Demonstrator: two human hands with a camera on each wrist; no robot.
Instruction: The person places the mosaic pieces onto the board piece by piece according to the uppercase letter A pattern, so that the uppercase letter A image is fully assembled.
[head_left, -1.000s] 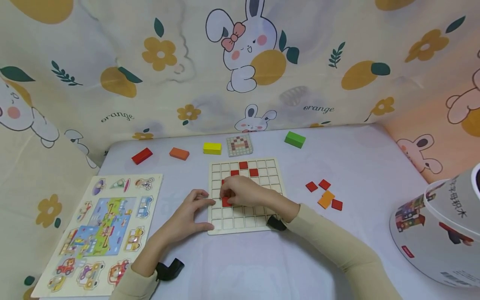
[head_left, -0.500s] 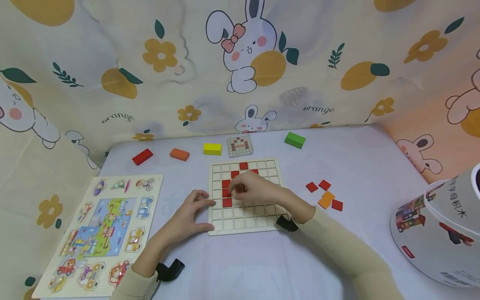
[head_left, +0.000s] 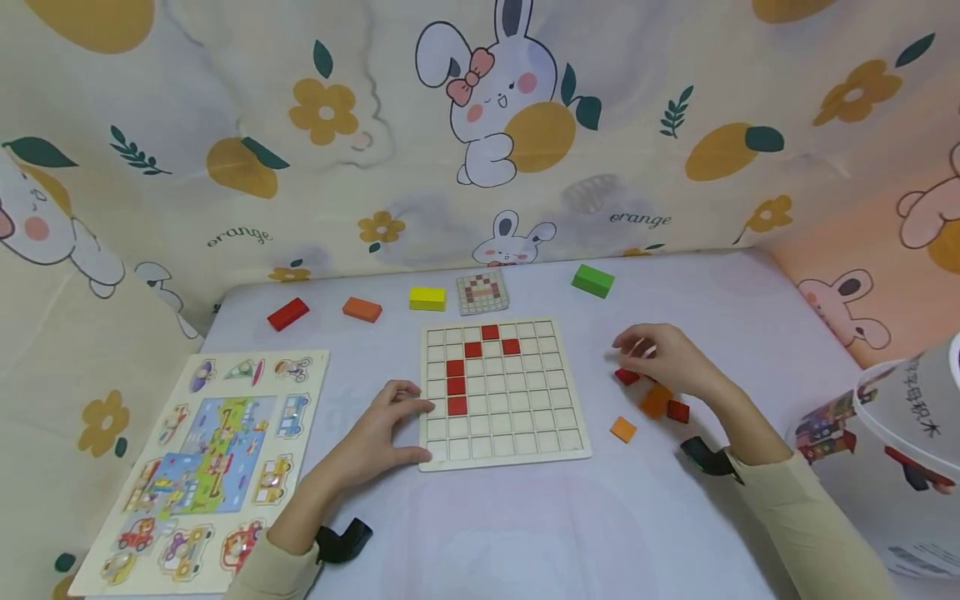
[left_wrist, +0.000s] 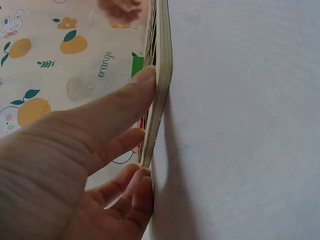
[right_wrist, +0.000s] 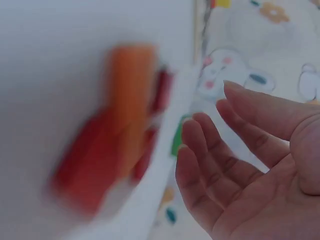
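Note:
The square grid board [head_left: 517, 433] lies mid-table with several red tiles [head_left: 455, 386] in its cells. My left hand [head_left: 378, 429] rests at its left edge; in the left wrist view the thumb and fingertips touch the board's rim [left_wrist: 162, 75]. On the right, my right hand [head_left: 663, 358] hovers over a small group of loose tiles, its fingers loosely bent with nothing between them. Below it show a red tile [head_left: 627, 377], an orange tile [head_left: 656, 400] and another red tile [head_left: 678, 412]. A separate orange tile [head_left: 622, 429] lies nearer the board. The right wrist view blurs the tiles.
A picture puzzle board [head_left: 300, 475] lies at the left. Along the back are red [head_left: 288, 314], orange [head_left: 362, 310], yellow [head_left: 427, 299] and green [head_left: 593, 281] blocks, plus a small pattern card [head_left: 482, 293]. A large white bucket [head_left: 892, 450] stands at the right.
My right hand has moved right from the board to the loose tiles. An orange tile now shows on the table in front of that group. My left hand stays at the board's edge.

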